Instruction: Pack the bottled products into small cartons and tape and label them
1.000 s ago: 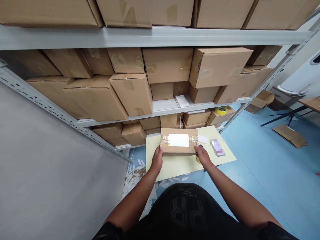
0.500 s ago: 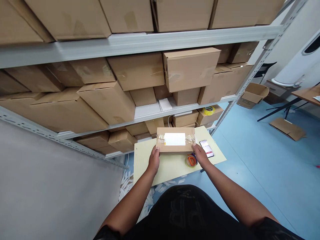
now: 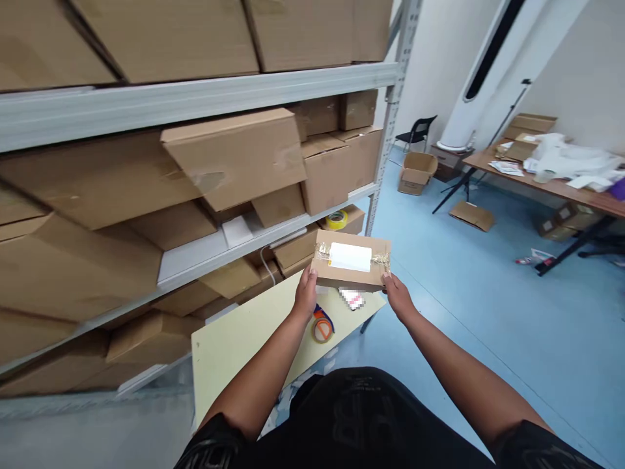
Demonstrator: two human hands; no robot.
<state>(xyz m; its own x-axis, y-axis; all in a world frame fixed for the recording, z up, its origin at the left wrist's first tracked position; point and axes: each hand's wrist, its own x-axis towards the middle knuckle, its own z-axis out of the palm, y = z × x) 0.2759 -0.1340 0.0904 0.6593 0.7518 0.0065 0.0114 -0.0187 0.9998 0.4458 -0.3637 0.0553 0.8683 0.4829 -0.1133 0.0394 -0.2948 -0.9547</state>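
Observation:
I hold a small taped cardboard box [image 3: 352,279] with a white label on top, lifted above a pale yellow table [image 3: 234,339]. My left hand [image 3: 306,294] grips its left end and my right hand [image 3: 398,296] grips its right end, fingers closed on the sides. Under the box on the table lie an orange tape dispenser with a tape roll [image 3: 322,326] and a phone [image 3: 352,298], partly hidden by the box.
Metal shelving [image 3: 195,98] packed with cardboard boxes fills the left. A yellow tape roll [image 3: 336,219] sits on a shelf box. To the right is blue floor with an open box [image 3: 415,172], flat cardboard [image 3: 471,215], a chair and a cluttered wooden desk [image 3: 551,185].
The box has come up off the yellow table in both hands. My view has swung to the right, bringing the desk and more floor into sight.

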